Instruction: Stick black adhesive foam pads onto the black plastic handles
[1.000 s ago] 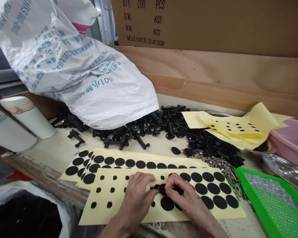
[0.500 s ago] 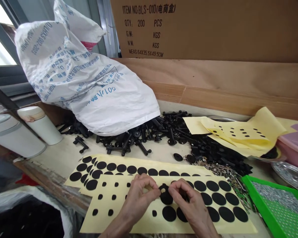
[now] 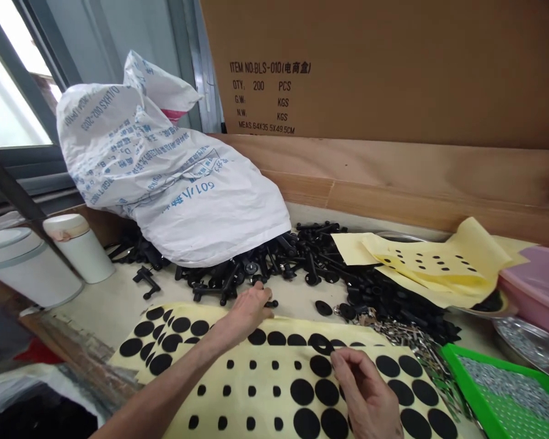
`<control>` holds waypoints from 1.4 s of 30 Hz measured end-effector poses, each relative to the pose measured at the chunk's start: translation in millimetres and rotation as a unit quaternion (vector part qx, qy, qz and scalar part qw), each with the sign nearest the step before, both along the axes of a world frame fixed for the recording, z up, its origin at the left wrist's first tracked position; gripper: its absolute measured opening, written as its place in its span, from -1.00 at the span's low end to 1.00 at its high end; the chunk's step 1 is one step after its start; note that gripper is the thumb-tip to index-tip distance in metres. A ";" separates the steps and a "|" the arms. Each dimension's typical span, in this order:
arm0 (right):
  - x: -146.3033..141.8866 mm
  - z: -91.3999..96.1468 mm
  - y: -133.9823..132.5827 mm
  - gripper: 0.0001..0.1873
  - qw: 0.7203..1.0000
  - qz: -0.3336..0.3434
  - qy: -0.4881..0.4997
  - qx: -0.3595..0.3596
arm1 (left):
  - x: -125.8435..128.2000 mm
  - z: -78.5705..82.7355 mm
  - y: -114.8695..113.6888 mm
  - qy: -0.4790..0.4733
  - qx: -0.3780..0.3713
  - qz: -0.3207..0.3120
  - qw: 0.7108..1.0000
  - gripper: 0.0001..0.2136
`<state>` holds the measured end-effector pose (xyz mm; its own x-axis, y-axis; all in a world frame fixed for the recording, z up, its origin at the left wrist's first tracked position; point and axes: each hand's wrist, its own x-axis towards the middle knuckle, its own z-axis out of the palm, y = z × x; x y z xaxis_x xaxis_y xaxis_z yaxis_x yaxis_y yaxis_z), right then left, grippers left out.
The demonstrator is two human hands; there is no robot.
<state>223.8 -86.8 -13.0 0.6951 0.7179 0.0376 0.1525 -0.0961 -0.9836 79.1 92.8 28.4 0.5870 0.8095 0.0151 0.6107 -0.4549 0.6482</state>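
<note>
Carton [image 3: 393, 73]: "BLS-010" | right hand [image 3: 370, 390]: grip pinching black ring [image 3: 315, 345] | left hand [image 3: 251, 308]: at black part [image 3: 272, 303], grip unclear

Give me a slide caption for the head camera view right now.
Left hand at the edge of piled black parts; right hand pinching a black disc above a dotted yellow sheet.

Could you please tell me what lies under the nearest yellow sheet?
Other yellow sheets with black discs stick out past the far edge of the nearest yellow sheet, apparently overlapped by it. What its middle covers cannot be seen.
</note>
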 end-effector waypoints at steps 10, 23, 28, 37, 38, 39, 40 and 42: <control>-25.0 4.4 6.8 -0.21 0.994 0.102 -0.029 0.026 | -35.2 7.6 -83.5 -0.397 -0.410 -0.076 0.818 -0.70; -19.9 11.7 7.1 -0.49 0.977 0.062 0.195 0.062 | -24.2 -10.7 -98.8 -0.403 -0.353 0.144 0.832 -0.73; -17.3 11.3 3.4 -0.69 0.980 0.093 0.174 0.013 | -27.4 -24.6 -97.9 -0.420 -0.403 0.171 0.795 -0.70; -47.0 3.2 10.5 -0.63 0.959 0.147 0.240 -0.041 | -28.0 -25.4 -97.8 -0.435 -0.413 0.138 0.788 -0.74; -46.7 3.3 11.1 -0.63 0.959 0.146 0.239 -0.045 | -28.4 -25.2 -97.8 -0.435 -0.413 0.135 0.788 -0.74; -46.2 3.8 11.6 -0.63 0.959 0.145 0.237 -0.048 | -28.6 -25.2 -97.8 -0.436 -0.413 0.134 0.788 -0.73; -45.8 4.5 11.9 -0.63 0.960 0.145 0.234 -0.052 | -28.7 -25.1 -97.7 -0.435 -0.413 0.134 0.789 -0.73; -45.5 6.0 11.9 -0.63 0.961 0.145 0.228 -0.059 | -28.4 -25.0 -97.5 -0.433 -0.413 0.136 0.790 -0.73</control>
<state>178.4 -74.9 -6.9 0.3899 0.8648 -0.3164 -0.2537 -0.2295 -0.9397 50.7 -4.7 3.5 0.4490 0.8478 -0.2821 -0.2226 0.4118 0.8837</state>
